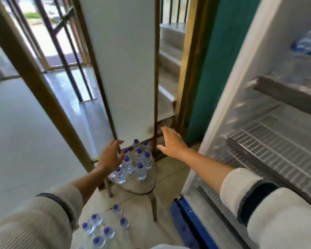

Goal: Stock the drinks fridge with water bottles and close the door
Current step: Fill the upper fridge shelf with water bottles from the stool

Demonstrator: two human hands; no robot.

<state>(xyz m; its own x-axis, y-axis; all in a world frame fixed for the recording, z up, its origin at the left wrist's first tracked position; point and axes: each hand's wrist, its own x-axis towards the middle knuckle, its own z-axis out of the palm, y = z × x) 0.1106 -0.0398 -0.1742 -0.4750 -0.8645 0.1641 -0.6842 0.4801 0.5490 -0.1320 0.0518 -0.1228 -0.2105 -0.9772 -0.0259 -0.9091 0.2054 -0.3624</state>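
A blurred bottle (307,43) lies half cut off in the open fridge (269,112), up right of the right hand (171,142). Both hands, left hand (111,157) included, spread empty over water bottles (135,162) on a stool (147,186) between them.

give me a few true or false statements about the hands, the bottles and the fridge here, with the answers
1. Both hands hold a bottle. False: the left hand and right hand are open and hold nothing.
2. Water bottles stand on the stool. True: the bottles on the stool stand upright.
3. The fridge door is closed. False: the fridge is open and its wire shelves show.
4. More bottles on the floor stand near the person. True.
5. The fridge shelves are full. False: only one bottle in the fridge shows.
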